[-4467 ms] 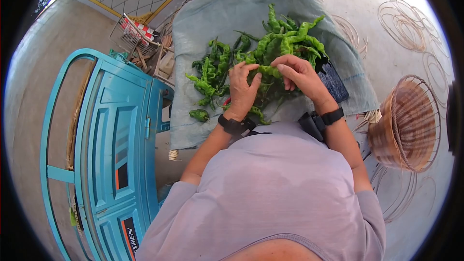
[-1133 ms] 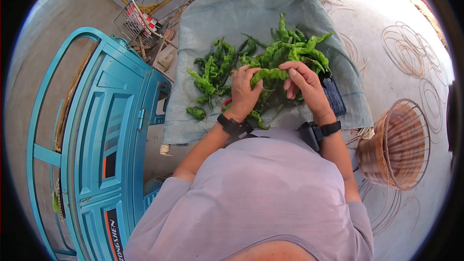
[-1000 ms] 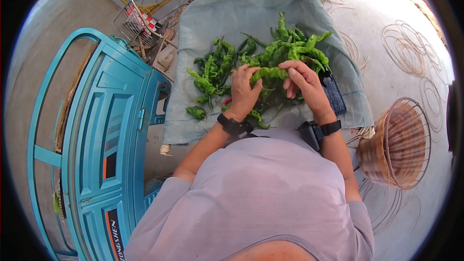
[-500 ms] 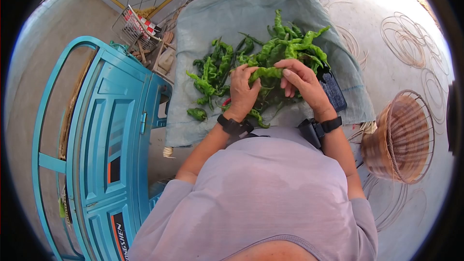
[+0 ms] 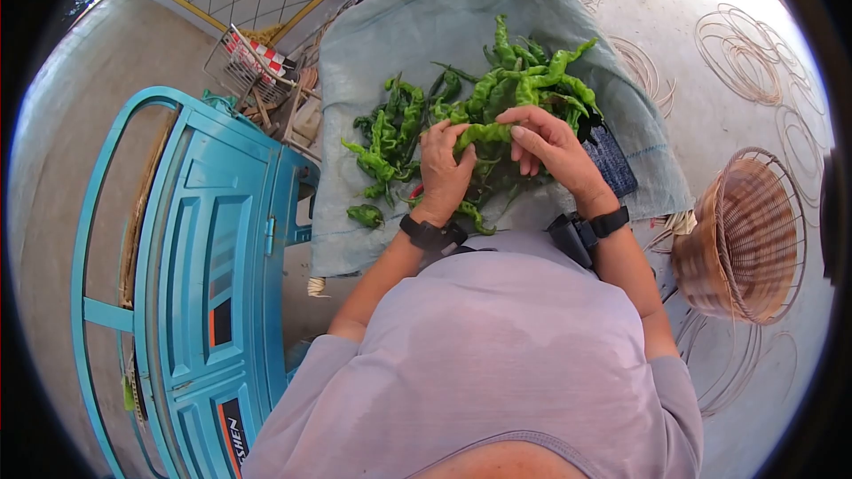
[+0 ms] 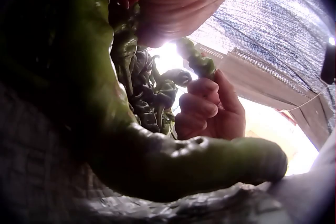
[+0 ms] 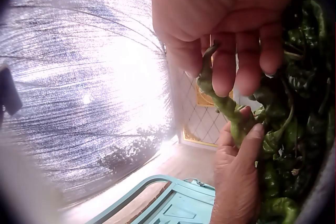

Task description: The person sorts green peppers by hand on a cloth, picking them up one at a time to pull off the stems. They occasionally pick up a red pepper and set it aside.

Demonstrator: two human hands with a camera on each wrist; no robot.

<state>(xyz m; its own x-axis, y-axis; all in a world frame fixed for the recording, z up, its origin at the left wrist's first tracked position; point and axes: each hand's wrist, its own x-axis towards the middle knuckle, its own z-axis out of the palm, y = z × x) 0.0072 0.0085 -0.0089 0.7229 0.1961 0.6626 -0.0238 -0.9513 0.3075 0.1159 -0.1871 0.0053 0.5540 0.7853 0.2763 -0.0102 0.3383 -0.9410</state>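
Both hands hold one wrinkled green chili pepper [image 5: 486, 133] stretched sideways between them, over the near part of a pepper heap. My left hand [image 5: 444, 173] pinches one end between thumb and fingers, as the right wrist view also shows. At the other end, my right hand [image 5: 559, 151] pinches the pepper's thin tip [image 7: 210, 58] with thumb and forefinger. Its other fingers hang loosely. A large pepper [image 6: 173, 166] fills the foreground of the left wrist view. More green peppers [image 5: 506, 80] lie piled behind the hands, with a darker cluster [image 5: 390, 129] to the left.
A grey-green woven sheet [image 5: 426, 18] lies under the peppers. A dark speckled flat rectangular thing [image 5: 612, 160] lies on it at right. One lone pepper [image 5: 365, 215] lies near left. A wicker basket [image 5: 745, 239] stands right; a blue metal vehicle side [image 5: 213, 257] stands left.
The head view has shifted slightly, sliding the surroundings across the picture. Both hands keep hold of the pepper, with little visible change in their grip over the last second.
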